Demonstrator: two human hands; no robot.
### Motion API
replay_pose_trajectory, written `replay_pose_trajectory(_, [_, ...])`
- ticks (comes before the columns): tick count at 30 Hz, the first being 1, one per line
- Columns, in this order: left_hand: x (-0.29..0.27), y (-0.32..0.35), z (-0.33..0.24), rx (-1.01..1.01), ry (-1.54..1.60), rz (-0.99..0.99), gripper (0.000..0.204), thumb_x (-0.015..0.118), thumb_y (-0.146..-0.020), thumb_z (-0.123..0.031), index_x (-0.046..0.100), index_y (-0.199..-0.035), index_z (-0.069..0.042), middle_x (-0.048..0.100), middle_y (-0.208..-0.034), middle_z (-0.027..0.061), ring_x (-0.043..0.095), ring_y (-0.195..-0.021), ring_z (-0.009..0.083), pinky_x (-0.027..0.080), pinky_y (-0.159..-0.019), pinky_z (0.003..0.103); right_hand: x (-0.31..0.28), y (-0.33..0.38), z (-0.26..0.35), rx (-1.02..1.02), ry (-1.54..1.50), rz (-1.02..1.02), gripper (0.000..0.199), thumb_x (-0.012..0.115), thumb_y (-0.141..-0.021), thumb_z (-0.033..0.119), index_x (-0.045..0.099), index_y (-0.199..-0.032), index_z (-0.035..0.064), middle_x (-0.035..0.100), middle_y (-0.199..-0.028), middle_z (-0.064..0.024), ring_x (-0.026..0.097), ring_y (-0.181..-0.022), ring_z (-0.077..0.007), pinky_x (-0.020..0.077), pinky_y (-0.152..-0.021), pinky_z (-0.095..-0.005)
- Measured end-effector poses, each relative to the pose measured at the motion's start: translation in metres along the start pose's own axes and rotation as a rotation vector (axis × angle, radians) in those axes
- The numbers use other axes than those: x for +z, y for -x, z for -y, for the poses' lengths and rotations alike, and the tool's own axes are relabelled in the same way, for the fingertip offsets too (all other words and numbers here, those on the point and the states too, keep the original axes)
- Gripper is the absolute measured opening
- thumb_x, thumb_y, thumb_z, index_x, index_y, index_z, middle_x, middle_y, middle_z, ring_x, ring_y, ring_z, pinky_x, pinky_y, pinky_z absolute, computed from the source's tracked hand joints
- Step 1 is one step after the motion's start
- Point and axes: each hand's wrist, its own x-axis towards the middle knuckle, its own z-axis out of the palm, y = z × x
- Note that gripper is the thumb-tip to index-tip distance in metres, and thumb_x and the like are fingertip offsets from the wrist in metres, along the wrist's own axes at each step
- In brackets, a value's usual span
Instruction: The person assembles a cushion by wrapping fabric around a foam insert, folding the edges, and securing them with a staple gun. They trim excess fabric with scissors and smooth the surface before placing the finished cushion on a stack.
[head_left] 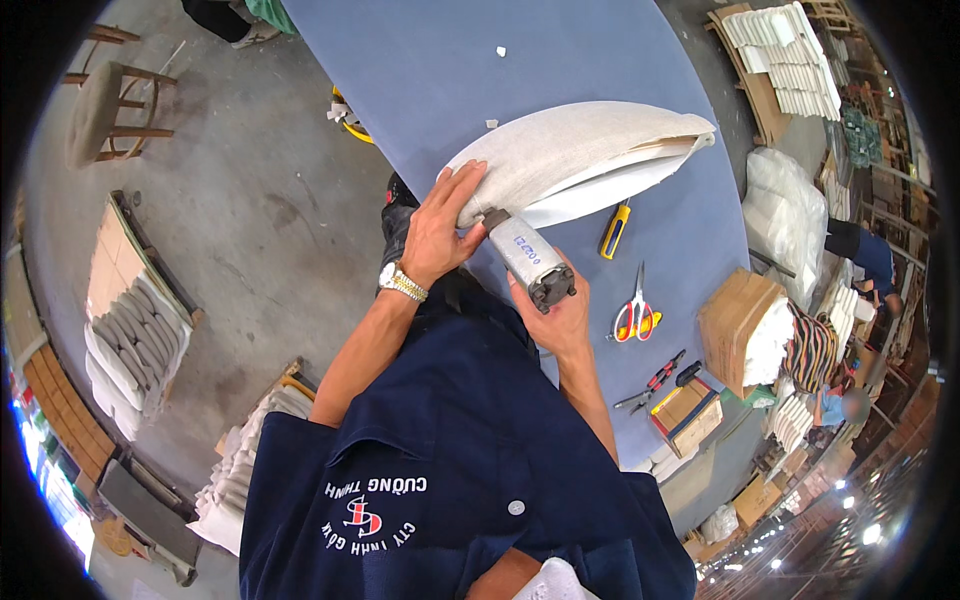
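Observation:
A curved, light-grey upholstered panel (560,145) lies across the blue table, its white underside partly turned toward me. My left hand (445,225) grips its near left end, fingers over the fabric and thumb below. In my right hand (560,310) is a grey staple gun (524,252), its nose against the panel's edge right beside my left thumb. The trigger and most of the right fingers are hidden behind the gun's body. A yellow-and-black handled tool (615,231) lies just right of the gun, with red-handled scissors (636,312) closer to me.
Pliers (655,383) and a small open box (687,415) lie on the table's near right part. A cardboard box (738,325) with white filling stands at the right edge. Stacked cushions (142,345) and a chair (110,115) stand left on the floor. Someone in blue (870,262) is far right.

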Motion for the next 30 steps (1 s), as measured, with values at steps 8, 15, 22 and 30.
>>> replay_pose_trajectory(8, [-0.002,-0.002,0.002,-0.021,0.008,0.029,0.087,0.078,-0.073,-0.006,0.047,-0.154,-0.013,0.053,-0.153,0.0134,0.052,-0.137,0.0401,0.042,-0.120,0.047,0.003,-0.003,0.002,0.042,0.046,0.028,0.033,0.078,-0.084,0.007,0.068,-0.113,-0.0022,0.074,-0.101,-0.0171,0.075,-0.091,-0.0324,0.0569,-0.081,-0.0355])
replay_pose_trajectory(15, [-0.013,-0.009,0.000,0.001,0.017,0.103,0.092,0.078,-0.071,-0.002,0.046,-0.155,-0.017,0.049,-0.158,0.0108,0.048,-0.141,0.0406,0.044,-0.118,0.047,0.010,-0.010,0.005,-0.009,0.055,0.017,0.032,0.078,-0.082,0.007,0.066,-0.111,-0.0011,0.072,-0.099,-0.0182,0.072,-0.089,-0.0367,0.0567,-0.078,-0.0379])
replay_pose_trajectory(22, [-0.015,-0.003,-0.005,-0.118,0.003,0.183,0.091,0.077,-0.073,0.001,0.047,-0.155,-0.023,0.045,-0.161,0.0082,0.043,-0.145,0.0439,0.048,-0.114,0.047,0.012,-0.010,0.007,0.073,0.021,0.054,0.038,0.076,-0.080,0.006,0.065,-0.116,0.0001,0.071,-0.099,-0.0191,0.071,-0.087,-0.0387,0.0566,-0.078,-0.0377])
replay_pose_trajectory(30, [-0.011,-0.001,-0.012,-0.137,-0.005,0.144,0.086,0.072,-0.076,0.007,0.048,-0.155,-0.019,0.048,-0.159,0.0111,0.043,-0.146,0.0412,0.048,-0.114,0.046,0.017,-0.003,-0.004,0.091,-0.006,0.035,0.036,0.076,-0.083,0.006,0.065,-0.117,-0.0014,0.072,-0.096,-0.0177,0.073,-0.087,-0.0331,0.0561,-0.078,-0.0352])
